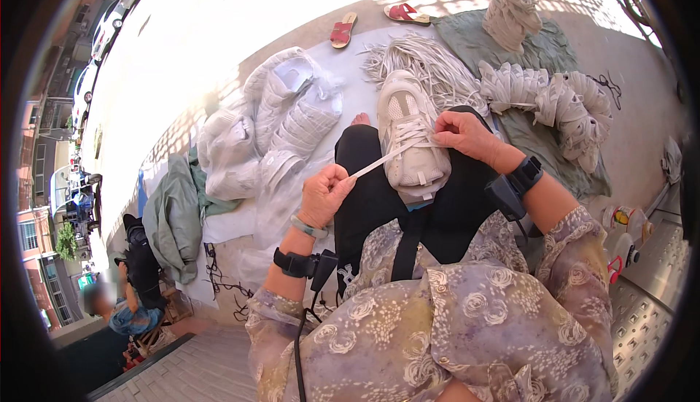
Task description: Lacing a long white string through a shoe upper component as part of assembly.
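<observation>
A cream-white sneaker (pixel 417 167) rests on my lap between my thighs, toe pointing away from me. Its white shoelace (pixel 379 162) criss-crosses the upper, and one length stretches taut toward the left. My left hand (pixel 326 192) pinches that length, out beside the shoe's left edge. At the right side of the lacing, my right hand (pixel 465 136) is closed with thumb and forefinger on the lace near the eyelets. The exact spot under those fingertips is partly hidden.
A heap of loose white laces (pixel 415 66) lies beyond the shoe. White wrapped shoes (pixel 299 110) are piled at left, with more bundled shoes (pixel 543 95) on green cloth (pixel 558 44) at right. Red sandals (pixel 341 31) stand farther off. Another person (pixel 135 314) sits at lower left.
</observation>
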Demonstrator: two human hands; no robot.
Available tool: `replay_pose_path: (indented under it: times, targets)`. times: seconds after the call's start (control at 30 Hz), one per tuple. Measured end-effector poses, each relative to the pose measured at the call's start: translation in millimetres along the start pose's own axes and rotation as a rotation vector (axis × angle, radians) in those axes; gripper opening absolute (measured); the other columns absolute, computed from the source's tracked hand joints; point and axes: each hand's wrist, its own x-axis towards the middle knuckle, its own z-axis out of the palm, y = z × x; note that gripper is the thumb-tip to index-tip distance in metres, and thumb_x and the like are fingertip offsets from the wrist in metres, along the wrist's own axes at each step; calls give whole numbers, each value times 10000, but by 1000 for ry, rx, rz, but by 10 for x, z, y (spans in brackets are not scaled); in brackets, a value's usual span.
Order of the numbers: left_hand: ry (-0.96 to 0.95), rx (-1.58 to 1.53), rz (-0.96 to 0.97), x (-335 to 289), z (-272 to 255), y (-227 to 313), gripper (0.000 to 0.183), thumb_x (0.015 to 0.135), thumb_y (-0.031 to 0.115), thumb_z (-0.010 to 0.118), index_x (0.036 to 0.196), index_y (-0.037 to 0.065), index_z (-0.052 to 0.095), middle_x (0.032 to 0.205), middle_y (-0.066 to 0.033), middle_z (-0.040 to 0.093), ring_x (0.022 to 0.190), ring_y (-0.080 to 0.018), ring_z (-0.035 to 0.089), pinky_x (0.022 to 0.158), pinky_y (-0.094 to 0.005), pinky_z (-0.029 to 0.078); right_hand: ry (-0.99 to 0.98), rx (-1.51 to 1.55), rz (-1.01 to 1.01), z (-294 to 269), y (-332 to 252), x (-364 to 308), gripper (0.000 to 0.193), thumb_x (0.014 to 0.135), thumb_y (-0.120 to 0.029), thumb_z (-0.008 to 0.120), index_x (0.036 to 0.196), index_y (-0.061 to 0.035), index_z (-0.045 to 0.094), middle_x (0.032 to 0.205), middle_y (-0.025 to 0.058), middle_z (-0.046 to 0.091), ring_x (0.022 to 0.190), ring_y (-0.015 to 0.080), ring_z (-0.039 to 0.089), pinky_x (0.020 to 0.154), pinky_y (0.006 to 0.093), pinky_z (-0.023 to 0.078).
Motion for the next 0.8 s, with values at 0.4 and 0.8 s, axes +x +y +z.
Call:
replay_pose_path:
  times: [0.4,0.8]
  targets:
    - [233,393,471,86,-243,-125,96,797,104,593,887,75,612,699,-113,598,632,-283,587,564,-351,455,92,-964,-583,-287,-66,-365,139,753,-103,588,888,-100,555,695,66,523,628,287,552,518,370,429]
    - [325,919,-91,-1244,-1064,-1199,178,880,229,475,856,89,584,759,-162,589,676,-367,564,572,-421,447,429,-1045,-207,-1826,1003,-1295,133,866,-139,475,948,-61,545,834,142,561,751,357,558,626,400,444]
